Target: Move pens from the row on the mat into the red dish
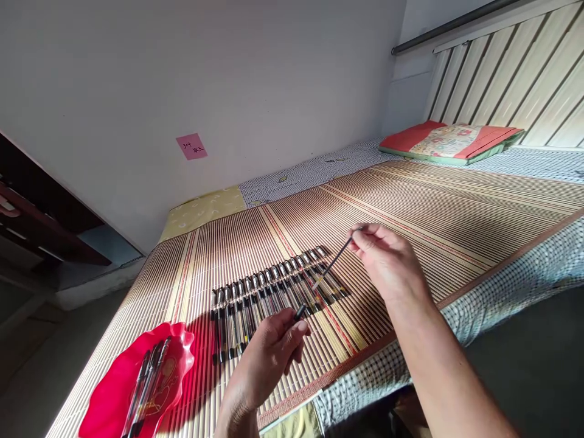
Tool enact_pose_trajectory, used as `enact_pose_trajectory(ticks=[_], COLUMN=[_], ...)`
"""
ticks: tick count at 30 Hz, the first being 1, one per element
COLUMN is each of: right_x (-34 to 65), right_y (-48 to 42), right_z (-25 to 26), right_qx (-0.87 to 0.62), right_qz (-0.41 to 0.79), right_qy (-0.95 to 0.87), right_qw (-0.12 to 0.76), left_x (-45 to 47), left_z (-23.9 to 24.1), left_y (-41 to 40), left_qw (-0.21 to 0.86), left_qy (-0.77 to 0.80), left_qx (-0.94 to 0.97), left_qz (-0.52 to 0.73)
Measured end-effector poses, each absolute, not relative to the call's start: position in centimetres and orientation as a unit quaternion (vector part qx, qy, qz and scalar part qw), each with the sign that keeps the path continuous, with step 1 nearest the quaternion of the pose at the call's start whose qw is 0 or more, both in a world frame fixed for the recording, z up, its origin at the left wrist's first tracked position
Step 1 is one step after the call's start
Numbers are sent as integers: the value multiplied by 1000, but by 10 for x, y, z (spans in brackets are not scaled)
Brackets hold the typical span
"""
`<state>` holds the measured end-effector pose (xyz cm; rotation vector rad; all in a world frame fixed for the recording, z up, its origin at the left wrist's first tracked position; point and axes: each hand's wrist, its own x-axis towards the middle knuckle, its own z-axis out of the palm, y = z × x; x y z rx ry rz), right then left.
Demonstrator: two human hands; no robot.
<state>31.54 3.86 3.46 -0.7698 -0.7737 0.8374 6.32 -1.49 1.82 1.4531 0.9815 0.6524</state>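
Observation:
My left hand (276, 344) is closed around a black pen part (299, 312); its end sticks up past the thumb, and the rest is hidden in the fingers. Higher and to the right, my right hand (383, 249) pinches a thin dark pen refill (338, 255) near its upper end. The refill slants down to the left, and its pale tip hangs over the row of pens. That row of clear-barrelled gel pens (255, 295) with black caps lies side by side on the slatted mat (365, 304), just beyond my left hand.
At the lower left, a red scalloped plate (98, 389) holds several pens (148, 380). A folded red and floral cloth (449, 141) lies by the slatted headboard (506, 79). A pink note (191, 146) is stuck on the wall. Checked fabric (511, 286) hangs along the bed's near edge.

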Motion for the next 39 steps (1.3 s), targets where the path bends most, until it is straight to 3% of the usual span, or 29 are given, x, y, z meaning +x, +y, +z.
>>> enact_pose_trajectory(ticks=[5,12,17,25,35,39], right_x=[313,261,262,278,281,284], right_y=[40,29,26,20,19,17], right_z=[29,31,42,50,51,52], right_qx=[-363,-337,-300,-216,-283,-222], right_qz=[364,465,562,595,521,549], right_qy=[-367,-422,-404,-478,-503,-530], right_qw=[775,701,656,609,629,607], left_x=[60,78,73,76,85,82], left_z=[21,24,21,28,26,23], left_y=[-7,-10,-11,-17,-18,-21], left_qw=[491,486,523,722,611,696], left_qy=[487,445,435,314,377,313], left_qx=[586,551,535,466,511,486], left_qz=[423,512,501,404,473,426])
